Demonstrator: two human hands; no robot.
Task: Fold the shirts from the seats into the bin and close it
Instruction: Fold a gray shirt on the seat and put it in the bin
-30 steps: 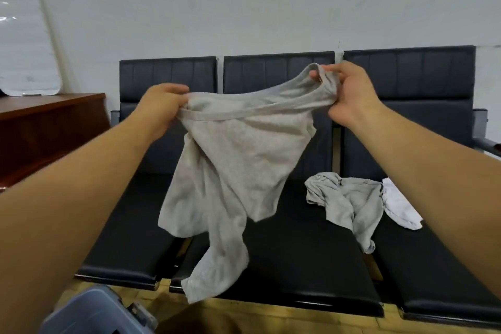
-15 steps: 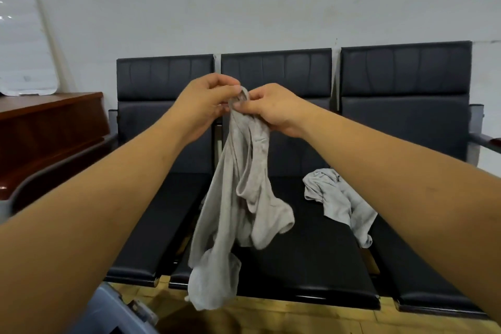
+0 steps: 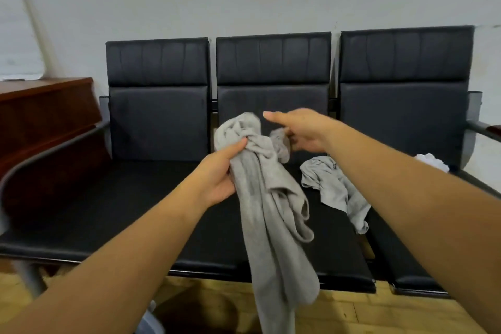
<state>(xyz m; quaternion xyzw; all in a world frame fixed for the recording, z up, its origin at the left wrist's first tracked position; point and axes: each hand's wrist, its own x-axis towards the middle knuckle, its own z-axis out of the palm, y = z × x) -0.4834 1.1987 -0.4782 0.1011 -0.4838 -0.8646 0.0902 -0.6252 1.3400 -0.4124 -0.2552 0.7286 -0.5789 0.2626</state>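
Over middle seat (image 3: 339, 252), grey shirt (image 3: 260, 198) in left fingers (image 3: 238, 144), right fingers (image 3: 292, 141) pinching

We list one row of three black padded seats (image 3: 95, 198). On it: one crumpled grey shirt (image 3: 330, 187) at the middle seat's right edge, and one white cloth (image 3: 431, 161) on the right seat, lying apart.

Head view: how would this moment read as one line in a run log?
phase: folding | left grip: holds bunched grey shirt | right grip: pinches its edge | seats: second grey shirt, white cloth
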